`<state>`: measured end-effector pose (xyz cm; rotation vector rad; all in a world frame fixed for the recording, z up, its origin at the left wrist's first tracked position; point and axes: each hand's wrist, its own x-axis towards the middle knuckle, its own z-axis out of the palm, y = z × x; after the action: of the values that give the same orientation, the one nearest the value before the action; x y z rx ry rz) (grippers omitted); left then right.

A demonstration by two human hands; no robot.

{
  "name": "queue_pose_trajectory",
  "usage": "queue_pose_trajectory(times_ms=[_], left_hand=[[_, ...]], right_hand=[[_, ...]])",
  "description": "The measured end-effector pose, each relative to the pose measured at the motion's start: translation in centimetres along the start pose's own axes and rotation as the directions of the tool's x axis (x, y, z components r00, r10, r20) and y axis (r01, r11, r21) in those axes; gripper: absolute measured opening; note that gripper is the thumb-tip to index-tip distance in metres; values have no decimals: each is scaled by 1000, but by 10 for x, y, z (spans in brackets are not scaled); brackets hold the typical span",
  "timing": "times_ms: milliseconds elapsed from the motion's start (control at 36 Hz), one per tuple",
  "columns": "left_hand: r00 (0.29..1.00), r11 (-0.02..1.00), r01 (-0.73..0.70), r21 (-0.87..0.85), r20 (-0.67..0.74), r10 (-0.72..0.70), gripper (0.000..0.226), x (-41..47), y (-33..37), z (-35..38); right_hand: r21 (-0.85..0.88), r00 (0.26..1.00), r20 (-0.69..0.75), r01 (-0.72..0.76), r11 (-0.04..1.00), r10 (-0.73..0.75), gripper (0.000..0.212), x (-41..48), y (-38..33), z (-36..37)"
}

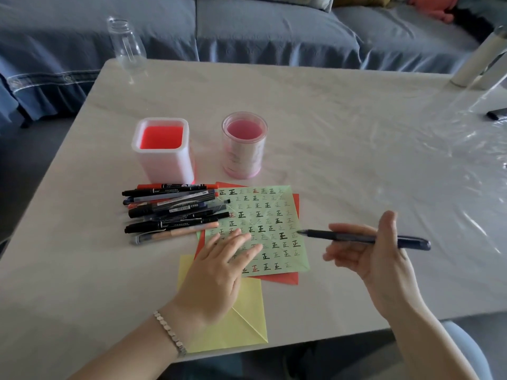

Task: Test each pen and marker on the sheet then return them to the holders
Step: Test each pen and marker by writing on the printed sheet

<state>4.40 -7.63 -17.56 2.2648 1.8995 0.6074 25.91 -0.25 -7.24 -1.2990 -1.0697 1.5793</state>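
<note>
A light green sheet (270, 212) covered with rows of written marks lies on the table (343, 127). My left hand (219, 272) presses flat on the sheet's lower left part, fingers straight. My right hand (375, 256) holds a dark blue pen (354, 237) just right of the sheet, its tip pointing left near the sheet's right edge. A pile of several pens and markers (170, 212) lies left of the sheet. Behind them stand a square white holder with a red inside (162, 149) and a round pink holder (244, 145), both showing nothing inside.
A red sheet (285, 278) lies under the green one and a yellow sheet (241, 322) sits near the front edge. A clear glass bottle (126, 45) stands at the back left corner. Crinkled clear plastic (452, 160) covers the table's right side. A grey sofa (247, 28) runs behind.
</note>
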Motion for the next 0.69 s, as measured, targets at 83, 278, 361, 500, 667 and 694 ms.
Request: queue_pose_trajectory(times_ms=[83, 278, 361, 500, 667, 694], left_hand=[[999, 1000, 8, 23, 32, -9, 49, 0, 0, -2], [997, 999, -21, -25, 76, 23, 44, 6, 19, -7], [985, 994, -114, 0, 128, 113, 36, 10, 29, -2], [962, 981, -189, 36, 206, 178, 34, 15, 38, 6], [960, 981, -189, -32, 206, 192, 37, 14, 34, 10], [960, 980, -190, -52, 199, 197, 37, 14, 34, 10]], right_hand=[[-163, 996, -36, 75, 984, -82, 23, -2, 11, -1], [-197, 984, -87, 135, 971, -154, 9, 7, 41, 4], [-155, 990, -6, 136, 979, -138, 23, 12, 48, 9], [-246, 969, -81, 209, 947, -235, 21, 17, 56, 15], [-283, 924, -254, 212, 935, -286, 44, 21, 70, 17], [-294, 917, -269, 213, 932, -295, 45, 21, 72, 17]])
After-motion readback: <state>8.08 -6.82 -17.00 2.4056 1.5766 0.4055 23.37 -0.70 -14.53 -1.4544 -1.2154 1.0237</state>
